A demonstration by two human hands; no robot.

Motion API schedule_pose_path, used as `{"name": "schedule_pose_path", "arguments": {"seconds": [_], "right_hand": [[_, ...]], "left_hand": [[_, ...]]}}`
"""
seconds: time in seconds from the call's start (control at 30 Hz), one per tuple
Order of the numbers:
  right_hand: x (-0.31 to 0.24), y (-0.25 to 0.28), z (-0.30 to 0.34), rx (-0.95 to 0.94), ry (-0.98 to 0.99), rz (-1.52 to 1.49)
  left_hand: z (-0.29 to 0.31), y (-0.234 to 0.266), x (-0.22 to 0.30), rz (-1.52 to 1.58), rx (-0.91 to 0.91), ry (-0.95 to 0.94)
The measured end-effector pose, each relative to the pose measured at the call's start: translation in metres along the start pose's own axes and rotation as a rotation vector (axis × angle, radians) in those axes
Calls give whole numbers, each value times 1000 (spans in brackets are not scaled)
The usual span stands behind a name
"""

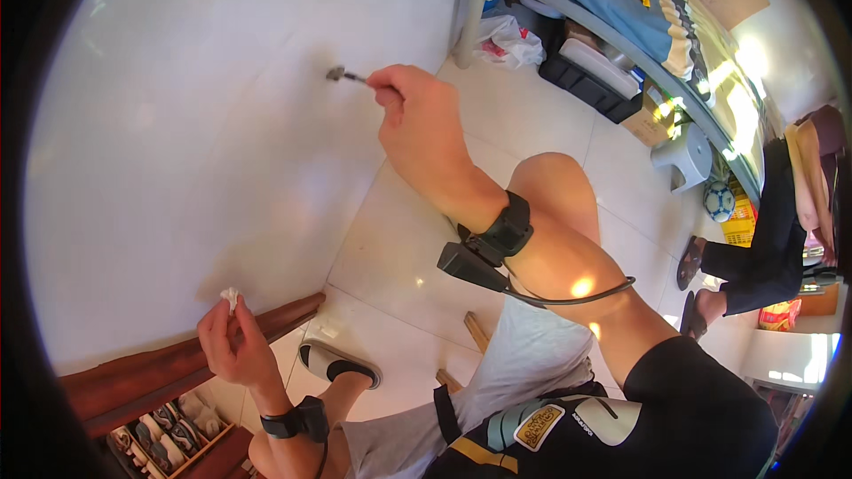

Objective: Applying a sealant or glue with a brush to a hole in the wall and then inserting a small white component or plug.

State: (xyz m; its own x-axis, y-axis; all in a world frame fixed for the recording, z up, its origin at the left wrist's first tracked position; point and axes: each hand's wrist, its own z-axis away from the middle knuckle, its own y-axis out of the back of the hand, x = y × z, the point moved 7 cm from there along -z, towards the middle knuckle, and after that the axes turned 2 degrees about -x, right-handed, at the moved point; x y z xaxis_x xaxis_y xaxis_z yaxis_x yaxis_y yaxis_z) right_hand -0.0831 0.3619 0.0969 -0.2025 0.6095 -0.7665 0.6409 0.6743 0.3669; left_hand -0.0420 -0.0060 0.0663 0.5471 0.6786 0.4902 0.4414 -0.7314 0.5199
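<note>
My right hand (424, 120) is closed around a thin metal-handled tool with a small dark head (337, 74). That head is at or close to the white wall (177, 124), over a shadowed patch; whether it touches I cannot tell. Lower left, my left hand (234, 346) pinches a small crumpled white wad (230, 295) between its fingertips, close to the wall. The wad looks like tissue, but it is too small to be sure. Black bands with boxes sit on both wrists, and a cable trails along my right forearm.
Below my left hand stands a dark red wooden piece (195, 350) with an open compartment of shoes (169, 439). A bed frame (612, 27) stands upper right with a black crate (586, 80) beneath. A grey stool (683, 158), a ball (719, 201) and another person's legs (754, 239) are at right.
</note>
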Motion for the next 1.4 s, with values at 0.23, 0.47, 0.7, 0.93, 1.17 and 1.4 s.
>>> {"name": "schedule_pose_path", "arguments": {"seconds": [0.23,0.47,0.7,0.93,1.17,1.4], "right_hand": [[21,-1,-9,41,-97,40],[18,15,-17,117,-221,-112],[69,-22,-26,-28,-437,-69],[70,0,-44,273,-478,-533],[71,-11,-33,168,-508,-503],[111,-30,-38,218,-520,-466]], "left_hand": [[-1,1,-3,-35,-13,14],[1,7,-1,-36,11,7],[5,5,-9,1,-7,23],[3,10,-16,-18,16,66],[9,1,-24,-72,-30,113],[3,-2,-16,-175,6,23]]}}
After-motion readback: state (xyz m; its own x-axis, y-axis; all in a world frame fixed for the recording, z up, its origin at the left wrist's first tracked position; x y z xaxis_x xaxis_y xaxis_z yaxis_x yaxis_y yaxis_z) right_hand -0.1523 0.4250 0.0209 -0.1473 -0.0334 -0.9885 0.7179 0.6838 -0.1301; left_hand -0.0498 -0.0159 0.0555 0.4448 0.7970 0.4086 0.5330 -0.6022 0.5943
